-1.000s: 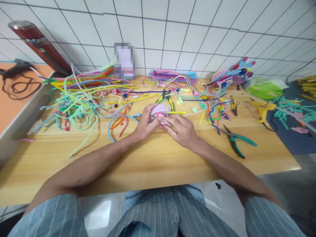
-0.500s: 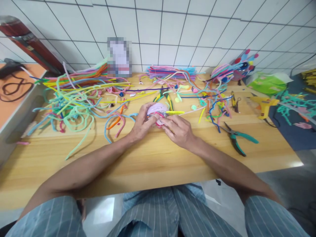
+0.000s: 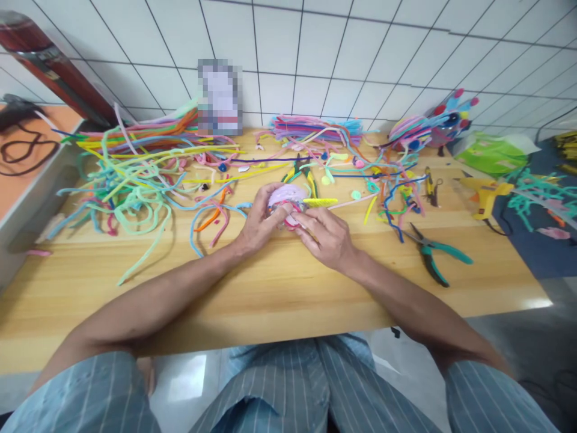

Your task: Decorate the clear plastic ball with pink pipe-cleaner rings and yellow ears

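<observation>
The pipe-cleaner piece (image 3: 287,195) is a small, rounded bundle of fuzzy wire. Its domed top is pale lilac, and darker pink and red strands show at its lower edge, between the fingers. It sits over the middle of the wooden table (image 3: 279,288), held from both sides: the left hand (image 3: 259,225) wraps its left flank, fingers curled onto it, and the right hand (image 3: 329,237) pinches its lower right. Its underside is hidden, so whether it rests on the wood or is lifted cannot be told.
</observation>
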The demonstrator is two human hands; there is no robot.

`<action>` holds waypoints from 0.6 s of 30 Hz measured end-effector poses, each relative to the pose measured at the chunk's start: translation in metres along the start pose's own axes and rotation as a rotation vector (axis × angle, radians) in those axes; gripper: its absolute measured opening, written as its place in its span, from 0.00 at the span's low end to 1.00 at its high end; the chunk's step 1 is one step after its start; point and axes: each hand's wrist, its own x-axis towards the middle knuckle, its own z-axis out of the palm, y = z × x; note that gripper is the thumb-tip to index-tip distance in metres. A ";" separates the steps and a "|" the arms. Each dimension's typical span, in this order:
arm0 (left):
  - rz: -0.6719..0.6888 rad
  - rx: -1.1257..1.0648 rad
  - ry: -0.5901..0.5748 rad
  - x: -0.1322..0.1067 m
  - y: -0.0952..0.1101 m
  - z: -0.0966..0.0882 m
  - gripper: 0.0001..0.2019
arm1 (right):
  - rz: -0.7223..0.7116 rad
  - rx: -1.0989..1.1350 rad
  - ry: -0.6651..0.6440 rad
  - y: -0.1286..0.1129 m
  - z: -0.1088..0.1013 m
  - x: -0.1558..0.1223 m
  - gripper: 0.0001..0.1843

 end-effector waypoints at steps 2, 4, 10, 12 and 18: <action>0.009 -0.021 -0.006 0.000 0.000 -0.001 0.31 | -0.006 -0.014 0.009 0.000 -0.001 0.000 0.19; 0.021 -0.038 -0.015 0.000 0.001 -0.002 0.30 | -0.012 -0.020 0.016 0.000 -0.002 0.001 0.17; 0.002 0.016 0.009 0.001 0.001 -0.001 0.30 | 0.037 0.014 -0.014 0.001 -0.001 0.000 0.16; 0.016 0.030 0.017 0.000 0.001 0.000 0.29 | 0.057 0.030 -0.012 0.002 -0.001 -0.001 0.15; 0.009 0.016 0.039 -0.001 -0.001 0.002 0.29 | 0.074 0.001 0.005 0.002 0.001 -0.001 0.14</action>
